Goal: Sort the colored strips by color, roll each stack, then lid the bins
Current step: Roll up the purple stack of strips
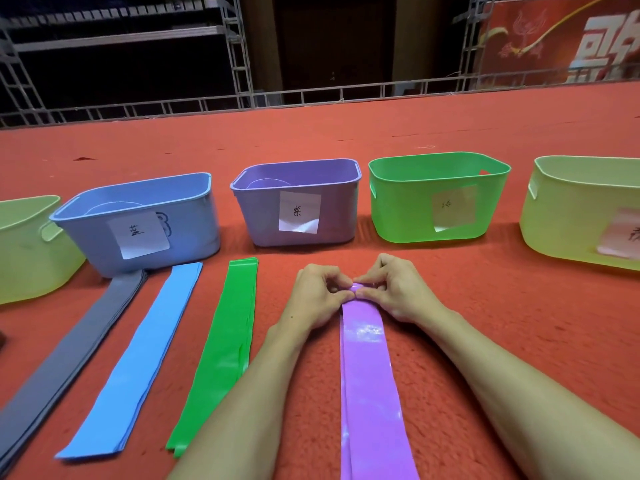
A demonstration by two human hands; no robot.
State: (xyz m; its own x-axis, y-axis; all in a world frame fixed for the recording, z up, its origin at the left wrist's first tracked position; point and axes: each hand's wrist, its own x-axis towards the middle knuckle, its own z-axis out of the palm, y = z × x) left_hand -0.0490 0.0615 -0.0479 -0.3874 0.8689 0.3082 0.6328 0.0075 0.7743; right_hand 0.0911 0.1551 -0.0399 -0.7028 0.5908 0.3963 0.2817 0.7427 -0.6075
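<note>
A stack of purple strips point(370, 382) lies lengthwise on the red carpet in front of me. My left hand point(315, 296) and my right hand point(391, 289) both pinch its far end, which is curled over into a small roll. To the left lie a green stack point(221, 351), a blue stack point(138, 362) and a grey stack point(65, 368), all flat. Behind them stand a blue bin point(194, 216), a purple bin point(332, 209) and a green bin point(408, 206), each with a paper label and no lid on.
A pale yellow-green bin point(24, 251) stands at the far left and another point(568, 216) at the far right. Round lids seem to lie inside the blue and purple bins. A metal railing point(311, 95) borders the carpet's far edge.
</note>
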